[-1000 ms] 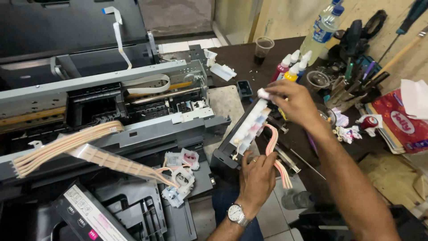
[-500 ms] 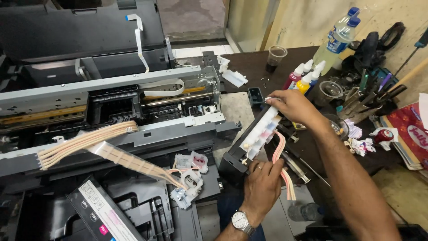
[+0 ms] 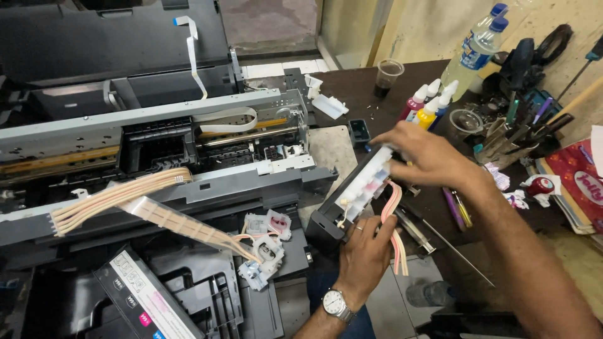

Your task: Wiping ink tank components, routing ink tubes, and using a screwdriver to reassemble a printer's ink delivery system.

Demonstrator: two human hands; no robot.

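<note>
The left hand (image 3: 366,248), a silver wristwatch (image 3: 336,304) on its wrist, is half curled under the near end of a black box-shaped ink tank unit with a white translucent top (image 3: 352,198), thumb and fingers closed against its side. The right hand (image 3: 422,156) lies over the far end of the same unit, fingers bent down and gripping its top edge. The unit hangs tilted in the gap between the opened grey printer chassis (image 3: 188,182) and the dark brown table (image 3: 352,88), just off the table's near edge. A bundle of pale pink ink tubes (image 3: 394,220) droops from the unit past the left fingers. Just beyond the right hand stand small ink bottles with coloured bodies (image 3: 428,107); scattered screwdrivers (image 3: 457,210) crowd the table to its right, leaving little free room.
</note>
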